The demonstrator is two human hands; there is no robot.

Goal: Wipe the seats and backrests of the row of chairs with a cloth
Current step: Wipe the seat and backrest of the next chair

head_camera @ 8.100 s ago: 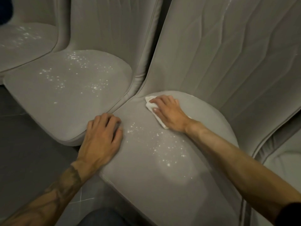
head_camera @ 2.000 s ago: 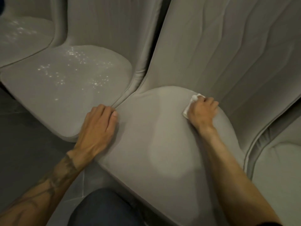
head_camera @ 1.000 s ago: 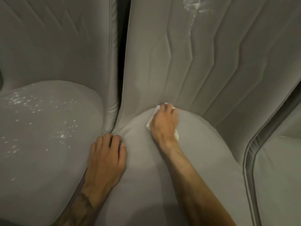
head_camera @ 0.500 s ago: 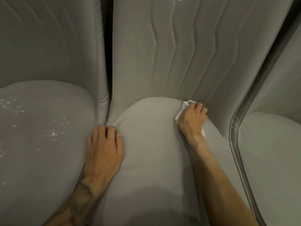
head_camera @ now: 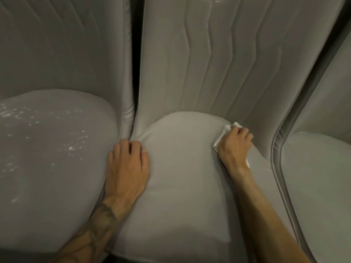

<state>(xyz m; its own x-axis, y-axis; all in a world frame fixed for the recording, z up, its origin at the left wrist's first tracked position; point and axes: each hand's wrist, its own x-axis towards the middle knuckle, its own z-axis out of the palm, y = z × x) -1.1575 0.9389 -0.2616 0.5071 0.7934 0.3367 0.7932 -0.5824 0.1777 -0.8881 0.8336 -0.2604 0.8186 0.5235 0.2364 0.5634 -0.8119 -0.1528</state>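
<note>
- Progress on the row looks partial: the middle seat [head_camera: 182,168] shows no white specks, so its cushion appears wiped.
- Its backrest [head_camera: 218,63] carries a pale smear near the top edge, which suggests it has not been cleaned yet.
- Left seat [head_camera: 53,149] is dotted with white specks across its surface and is clearly not yet wiped; its backrest [head_camera: 62,44] shows nothing obvious.
- Right seat [head_camera: 319,177] looks free of specks, though only part of it is in view, so I cannot tell whether it is finished.
- White cloth [head_camera: 226,131] sits at the back right of the middle seat, in the crease where cushion meets backrest, bunched under the right hand [head_camera: 234,147], whose fingers are curled tight around it.
- Left hand [head_camera: 127,168] lies flat and empty, fingers loosely together, at the seam between the left and middle seats, likely as a brace.
- Judged remaining: the middle backrest, then the left chair.
</note>
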